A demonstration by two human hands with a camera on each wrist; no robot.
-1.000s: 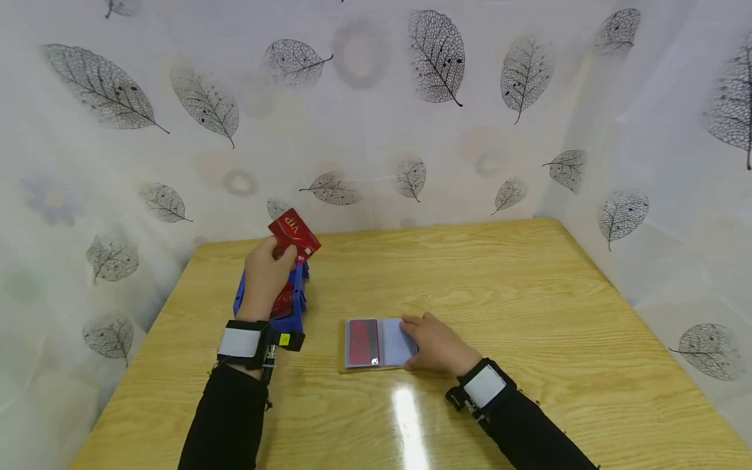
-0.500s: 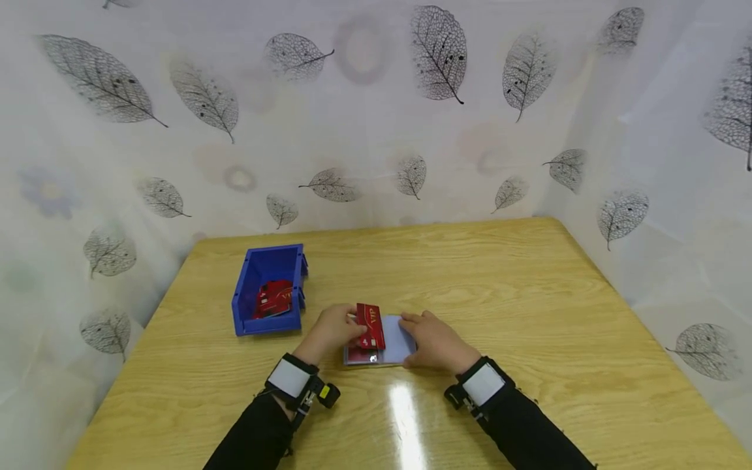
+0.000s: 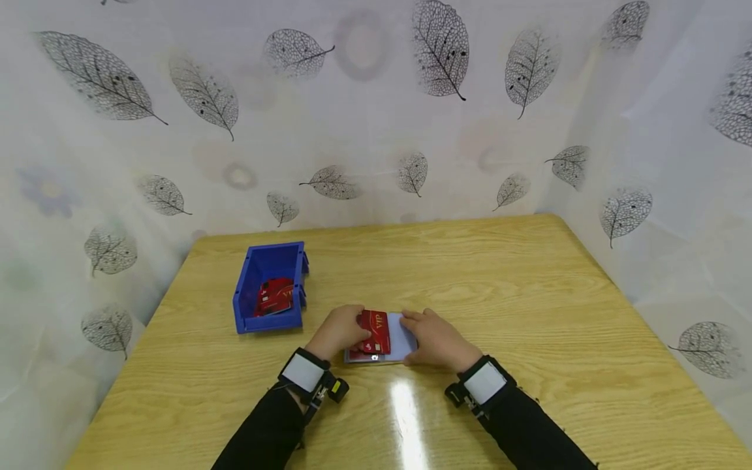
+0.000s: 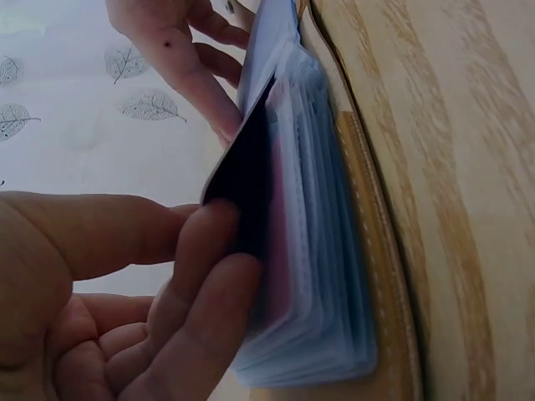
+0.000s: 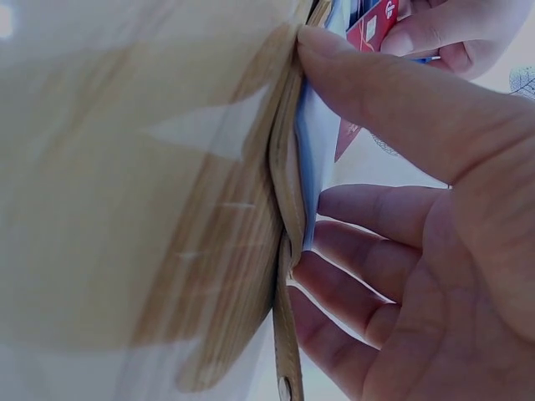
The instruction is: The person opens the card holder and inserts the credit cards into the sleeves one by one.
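My left hand (image 3: 342, 331) pinches a red VIP card (image 3: 376, 331) between thumb and fingers. The card is tilted over the left side of an open card holder (image 3: 402, 339), and its dark underside (image 4: 244, 171) faces the plastic sleeves in the left wrist view. A stack of clear sleeves (image 4: 326, 251) fans inside a tan cover (image 4: 376, 217), with something red in the top sleeve. My right hand (image 3: 437, 343) holds the holder's right side, thumb at the near edge and fingers on the far part. The right wrist view shows a strap with a snap (image 5: 285, 386).
At the left of the wooden table (image 3: 499, 281) stands a blue bin (image 3: 239, 307) with several red cards (image 3: 275, 297) inside. A white curtain printed with leaves (image 3: 364, 117) closes off the back and sides.
My left hand has carried the red card from above the blue bin down and rightward to the card holder, then slightly further right. My right hand has stayed on the holder.
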